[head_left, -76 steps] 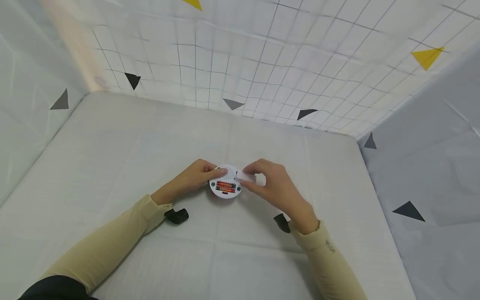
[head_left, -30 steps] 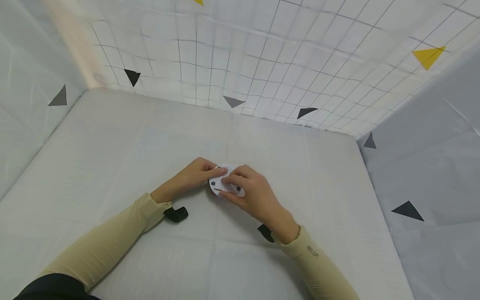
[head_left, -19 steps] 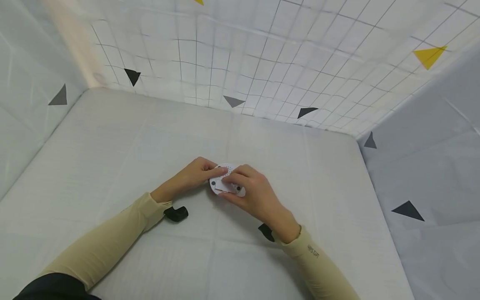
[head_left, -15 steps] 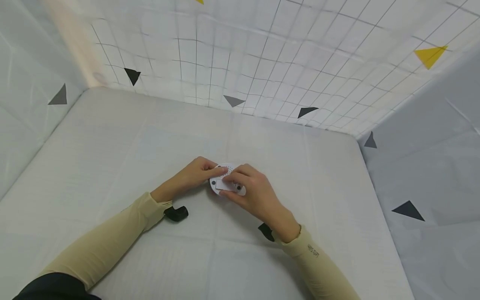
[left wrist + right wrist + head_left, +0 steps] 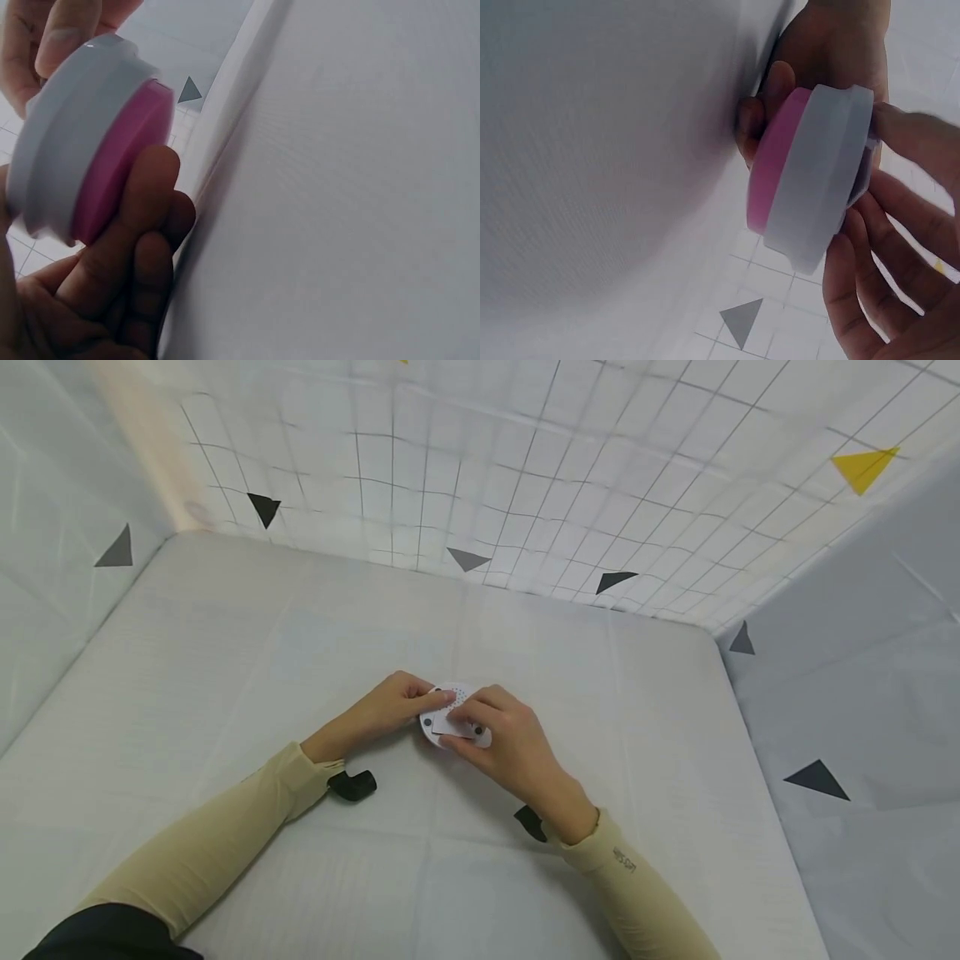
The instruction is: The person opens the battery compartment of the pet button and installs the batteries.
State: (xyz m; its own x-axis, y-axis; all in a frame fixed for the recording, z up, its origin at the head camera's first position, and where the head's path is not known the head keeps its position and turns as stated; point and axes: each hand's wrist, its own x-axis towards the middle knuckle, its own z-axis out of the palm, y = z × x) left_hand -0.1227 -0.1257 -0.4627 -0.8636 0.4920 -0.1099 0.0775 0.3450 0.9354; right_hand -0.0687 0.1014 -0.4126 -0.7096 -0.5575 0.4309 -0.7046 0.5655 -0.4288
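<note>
My left hand (image 5: 382, 708) grips a round white battery-powered device (image 5: 465, 691) by its left edge, thumb across the dotted speaker holes on its back. Curled fingers support its pink face (image 5: 120, 161), which points down towards the table in the left wrist view. With thumb and fingers, my right hand (image 5: 517, 743) pinches a small white battery cover (image 5: 444, 725) over the back of the device. The cover lies across the battery compartment, so the batteries are hidden. In the right wrist view the cover (image 5: 864, 178) sits slightly tilted against the white body (image 5: 817, 176).
A white-covered table (image 5: 337, 877) spreads under both hands. Behind it rises a white wall (image 5: 420, 460) with a dark grid, and plain sheets stand at left and right. Dark triangle markers (image 5: 817, 779) dot the walls. A black mount (image 5: 353, 786) sticks out from the left cuff.
The right hand has carried the cover leftwards from beside the device onto its back, hiding the red batteries. Since then the cover has shifted slightly upwards. The left hand keeps its hold.
</note>
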